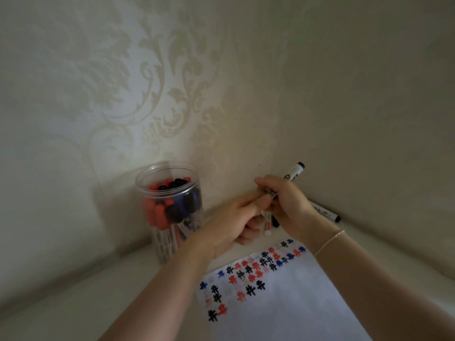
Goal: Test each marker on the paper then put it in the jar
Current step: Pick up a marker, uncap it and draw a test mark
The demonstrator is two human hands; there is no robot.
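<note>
Both hands meet at the marker (293,174): right hand (288,203) grips its barrel, left hand (230,223) pinches its near end. Jar (170,207) stands at nine o'clock, paper (283,299) at six.

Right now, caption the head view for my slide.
Both hands hold a black marker between jar and marked paper.

Dim, soft-focus view, pale light patch on wallpaper (138,99), darker corners, wide-angle bending at edges
</note>
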